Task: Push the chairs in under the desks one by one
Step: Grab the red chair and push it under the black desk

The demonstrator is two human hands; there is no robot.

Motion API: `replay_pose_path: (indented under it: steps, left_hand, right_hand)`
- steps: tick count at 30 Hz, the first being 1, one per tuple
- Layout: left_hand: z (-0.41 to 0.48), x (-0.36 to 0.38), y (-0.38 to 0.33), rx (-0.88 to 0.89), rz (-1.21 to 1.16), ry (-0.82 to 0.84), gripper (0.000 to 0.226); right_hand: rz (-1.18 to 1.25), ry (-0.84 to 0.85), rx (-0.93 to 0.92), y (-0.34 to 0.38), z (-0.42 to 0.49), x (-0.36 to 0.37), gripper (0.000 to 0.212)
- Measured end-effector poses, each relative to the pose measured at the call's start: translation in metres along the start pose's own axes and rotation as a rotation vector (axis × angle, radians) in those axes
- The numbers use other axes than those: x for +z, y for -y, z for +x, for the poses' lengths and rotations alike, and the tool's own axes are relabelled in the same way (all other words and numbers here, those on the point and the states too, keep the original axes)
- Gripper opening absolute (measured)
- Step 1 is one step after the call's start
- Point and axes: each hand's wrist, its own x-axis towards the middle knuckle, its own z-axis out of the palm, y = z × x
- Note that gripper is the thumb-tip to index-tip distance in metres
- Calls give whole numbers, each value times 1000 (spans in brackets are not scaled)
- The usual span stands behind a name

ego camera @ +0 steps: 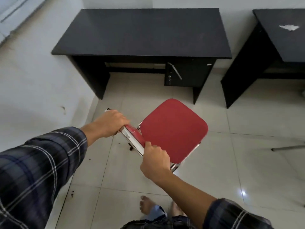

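Two hands, left hand (110, 123), right hand (155, 160), gripping chair (173, 129) backrest.

Looks like a plain office or classroom-type room. Black desk (142, 32) with a locked drawer cabinet (188, 74) against a white wall (33, 66), well beyond the fingers (120, 118) gripping a red padded chair (173, 129). Second black desk (283, 33) beside it to the right. Pale glossy tile floor (247, 162).
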Motion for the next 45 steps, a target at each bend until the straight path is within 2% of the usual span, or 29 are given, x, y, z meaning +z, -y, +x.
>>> replay_pose_path:
  steps: [4,10,11,13,14,16,17,19,21,22,23,24,26,27,31,33,36,40,45]
  left_hand:
    - [-10,-4,-12,-94,-66,-5,27]
    - [-31,-6,-50,-91,-66,12,19]
    - [-35,-8,-57,-106,-82,6,29]
    - [-44,-11,-66,-124,-174,4,68]
    - [-49,-14,-70,-124,-242,10,79]
    - [-57,-21,-74,-152,-430,17,86]
    - [-59,-23,-76,-230,-545,-21,87]
    - [-59,-27,-82,-528,-668,-175,86]
    - [-54,-28,-93,-909,-713,-275,62]
    - [-50,-28,-98,-1112,-865,-267,50]
    - [-43,-30,-102,-1305,-1112,-241,43]
    - [-37,-33,-105,-1439,-1415,-229,37]
    - [-31,-42,-105,-1579,-1842,-248,17]
    - [-27,-43,-103,-1627,-1933,-256,8]
    - [-22,-48,-106,-1674,-1934,-285,14]
    - [-21,-48,-108,-1665,-1917,-280,14]
    - [-25,-41,-108,-1679,-1901,-270,7]
    - [-33,-36,-112,-1747,-1929,-334,14]
    - [-48,-31,-111,-1815,-1940,-452,24]
  right_hand:
    - [-12,-27,-17,-7,-11,1,33]
    - [-29,13,-38,-31,-35,3,38]
    - [-40,21,-52,-35,-41,3,39]
    - [-26,25,-64,-41,-47,7,41]
    - [-9,21,-71,-45,-48,10,41]
    - [61,3,-88,-54,-51,14,41]
    - [162,17,-87,-60,-52,18,51]
    - [479,37,22,-68,-55,19,90]
    - [817,-105,374,-78,-56,32,113]
    - [999,-163,606,-81,-57,37,113]
    - [1192,-127,800,-82,-57,40,103]
    - [1389,-8,936,-79,-61,40,83]
    - [1794,204,1033,-69,-63,39,41]
    - [1919,222,1043,-67,-62,38,34]
    - [2158,125,1072,-64,-46,37,15]
    - [2160,124,1116,-69,-42,39,11]
    - [2122,128,1170,-76,-39,41,24]
    - [2075,151,1091,-86,-33,28,32]
    - [2026,213,978,-79,-19,1,15]
